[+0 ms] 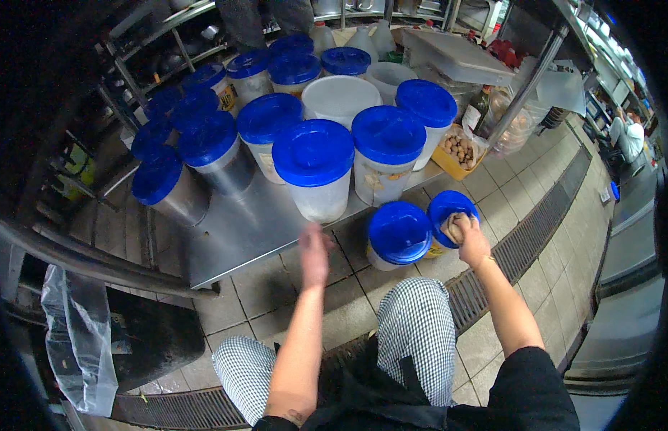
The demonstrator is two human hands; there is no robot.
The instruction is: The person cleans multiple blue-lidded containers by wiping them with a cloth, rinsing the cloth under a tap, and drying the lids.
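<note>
My right hand grips a bunched beige cloth against the blue lid of a white bucket on the tiled floor. Beside it stands another blue-lidded bucket. My left hand, blurred, hovers by the front edge of a low stainless-steel shelf with nothing visible in it. Just beyond its fingers, a white bucket with a blue lid sits at the shelf edge. To its right is a bucket with a stained, torn label.
Several more blue-lidded buckets and a white tub crowd the shelf. A yellow crate holds small round brown items. A floor drain grate runs at right. A black bin with a plastic liner stands left. A person sits far right.
</note>
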